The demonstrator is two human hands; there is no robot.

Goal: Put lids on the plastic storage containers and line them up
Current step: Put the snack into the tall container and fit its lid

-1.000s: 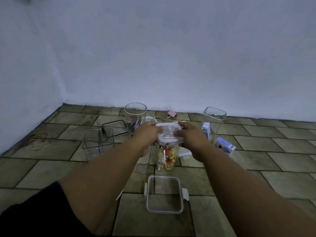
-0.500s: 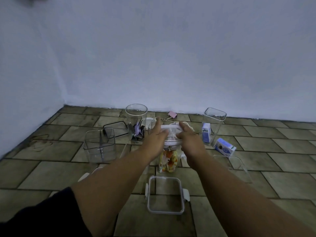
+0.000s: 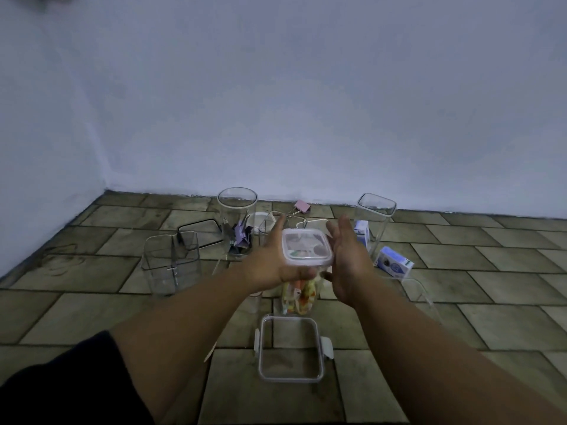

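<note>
**Q:** Inventory count, please.

**A:** Clear containers standing open on the floor [image 3: 92, 302]: three confirmed. One round container [image 3: 237, 210] at 11 o'clock from the centre jar, holding purple clips; one square container [image 3: 171, 262] at 9 o'clock; one tall rectangular container [image 3: 376, 219] at 2 o'clock. A fourth clear vessel shows behind the left hand (outline only, shape cannot be confirmed). Filled containers: one, the jar of coloured contents [image 3: 299, 294], centre. Lids: one white-rimmed lid [image 3: 306, 247] seated on that jar; one clear latch lid [image 3: 291, 351] flat on the floor at 6 o'clock; one dark-rimmed lid [image 3: 201, 231] flat at 10 o'clock. Small printed boxes: two, one box [image 3: 394, 261] at 3 o'clock on the floor, one box in the tall container [image 3: 362, 231]. One pink binder clip [image 3: 302, 206] at 12 o'clock, near the wall [image 3: 276, 102].

**Q:** Hand status?

**A:** Left hand [image 3: 270, 262]: arm extended, palm against the jar's left side below the lid, fingers pointing away, thumb curled under the lid's near edge. Right hand [image 3: 349, 259]: arm extended, palm facing left, fingers spread and straight, just beside the lid's right edge (contact cannot be confirmed). A dark sleeve [image 3: 61, 388] covers the left upper arm.

**Q:** Task item location?

**A:** Lidded jar upright on the floor, between both hands.
</note>
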